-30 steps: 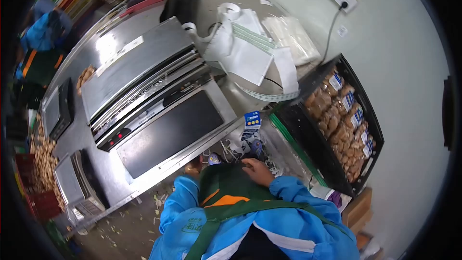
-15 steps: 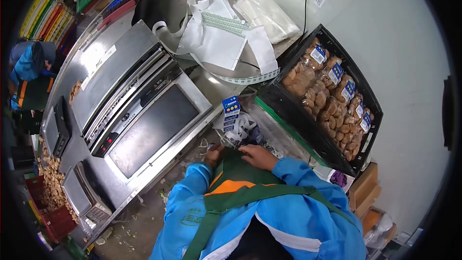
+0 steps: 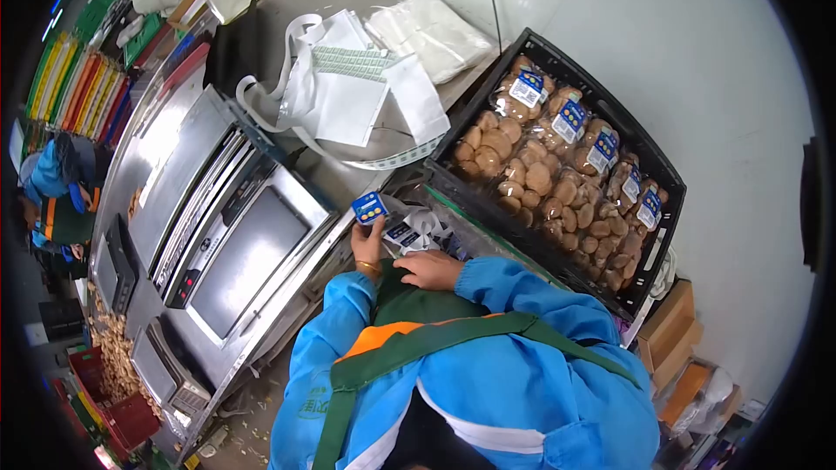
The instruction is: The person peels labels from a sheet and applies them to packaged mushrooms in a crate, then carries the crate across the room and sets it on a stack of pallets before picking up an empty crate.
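Observation:
My left hand (image 3: 367,245) is closed, its fingertips pinching the lower edge of a blue-and-white label (image 3: 369,207) with yellow dots. Just right of it, my right hand (image 3: 431,270) is held low in front of the green apron (image 3: 409,303). The right fingers are curled together; what they grip, if anything, is hidden. Beyond both hands lies a tangle of white label backing strip (image 3: 427,228) with blue printed pieces. To the right, a black crate (image 3: 557,254) is full of clear-wrapped packs of brown mushrooms (image 3: 529,165), several bearing blue-and-white labels.
A steel wrapping machine (image 3: 252,252) stands at left, with a scale (image 3: 170,374) near it. White sheets (image 3: 348,113) and plastic bags (image 3: 427,35) lie on the table behind. Loose mushrooms (image 3: 111,348) and a red crate (image 3: 122,418) are far left. Another person (image 3: 57,183) works there.
My left hand has risen to the blue label, which now sits in its fingertips, further left in view. My right hand has shifted slightly left. The camera view has turned, moving the crate left.

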The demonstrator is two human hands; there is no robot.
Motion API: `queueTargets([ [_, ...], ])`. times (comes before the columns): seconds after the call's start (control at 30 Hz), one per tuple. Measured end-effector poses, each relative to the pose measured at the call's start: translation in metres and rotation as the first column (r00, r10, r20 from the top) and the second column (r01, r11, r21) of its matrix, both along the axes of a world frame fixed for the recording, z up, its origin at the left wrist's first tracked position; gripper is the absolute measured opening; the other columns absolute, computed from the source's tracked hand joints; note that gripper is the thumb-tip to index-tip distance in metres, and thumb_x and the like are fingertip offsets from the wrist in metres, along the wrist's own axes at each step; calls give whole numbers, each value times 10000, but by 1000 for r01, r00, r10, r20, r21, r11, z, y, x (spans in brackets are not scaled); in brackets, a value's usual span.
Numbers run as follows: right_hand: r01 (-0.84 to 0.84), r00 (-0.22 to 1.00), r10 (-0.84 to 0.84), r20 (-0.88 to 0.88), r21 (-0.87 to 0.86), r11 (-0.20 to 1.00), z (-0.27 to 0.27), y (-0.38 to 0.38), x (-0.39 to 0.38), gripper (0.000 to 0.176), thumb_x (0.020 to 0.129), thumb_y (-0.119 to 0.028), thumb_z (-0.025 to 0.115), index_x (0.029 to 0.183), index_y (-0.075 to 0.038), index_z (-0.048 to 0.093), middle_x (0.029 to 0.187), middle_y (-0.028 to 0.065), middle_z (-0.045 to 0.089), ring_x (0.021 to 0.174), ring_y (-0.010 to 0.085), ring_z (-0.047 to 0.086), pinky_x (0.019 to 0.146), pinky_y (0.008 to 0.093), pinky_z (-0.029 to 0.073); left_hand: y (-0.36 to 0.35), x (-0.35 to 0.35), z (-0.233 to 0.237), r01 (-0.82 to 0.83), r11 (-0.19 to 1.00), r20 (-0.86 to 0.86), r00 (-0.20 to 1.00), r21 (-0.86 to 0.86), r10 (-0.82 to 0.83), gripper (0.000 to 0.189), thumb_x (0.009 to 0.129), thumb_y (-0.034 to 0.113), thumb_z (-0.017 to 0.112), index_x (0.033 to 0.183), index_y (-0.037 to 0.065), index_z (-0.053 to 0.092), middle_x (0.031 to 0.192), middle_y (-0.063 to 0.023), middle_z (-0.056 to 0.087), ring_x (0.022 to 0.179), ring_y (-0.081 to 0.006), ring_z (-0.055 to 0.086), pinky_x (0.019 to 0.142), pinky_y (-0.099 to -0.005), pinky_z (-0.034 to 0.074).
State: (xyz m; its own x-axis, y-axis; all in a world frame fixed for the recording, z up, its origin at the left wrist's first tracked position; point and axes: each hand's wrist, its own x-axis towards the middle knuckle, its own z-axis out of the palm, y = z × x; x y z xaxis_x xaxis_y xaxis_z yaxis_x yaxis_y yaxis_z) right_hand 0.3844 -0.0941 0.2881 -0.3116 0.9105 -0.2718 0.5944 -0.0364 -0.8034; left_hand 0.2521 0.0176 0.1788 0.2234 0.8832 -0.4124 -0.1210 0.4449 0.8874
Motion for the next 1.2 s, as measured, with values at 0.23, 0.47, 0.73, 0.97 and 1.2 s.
queueTargets([
  [0.23,45,999,-42,-20,182,982,19,-8,42,397,835,-228,597,1182,-47,531,1082,166,589,995,349,570,849,427,462,-8,-1,19,-6,1000,-46,999,-23,5,290,832,179,704,1050,36,576,962,-27,639,847,-98,579,777,-245,451],
  [0.47,24,998,-11,-62,216,976,84,-6,89,389,845,-213,602,1185,-39,530,1080,173,583,990,349,565,823,421,464,-28,12,62,-17,996,-156,988,-92,2,346,836,171,690,1109,0,564,1056,-72,635,978,-143,587,878,-282,441],
  [0.73,112,992,-95,-78,270,956,110,61,84,331,825,-169,621,1113,-24,550,1014,184,606,932,378,574,769,436,473,8,10,49,-79,936,179,973,-343,148,189,909,235,597,1000,72,629,896,-17,673,767,-131,637,705,-269,505],
  [0.97,421,904,-399,-157,148,895,91,73,67,593,769,-126,713,1287,-26,442,1125,165,581,975,311,600,811,362,487,3,4,145,384,917,-101,922,110,-374,195,921,153,586,966,-22,659,783,21,636,713,-27,512,642,-207,446],
  [1.2,515,826,-465,-318,95,852,116,73,73,195,763,-46,674,954,-13,644,887,102,630,810,211,624,707,303,480,23,11,178,632,773,39,772,55,-634,190,927,156,580,1006,-2,652,846,20,633,785,-53,512,714,-228,445],
])
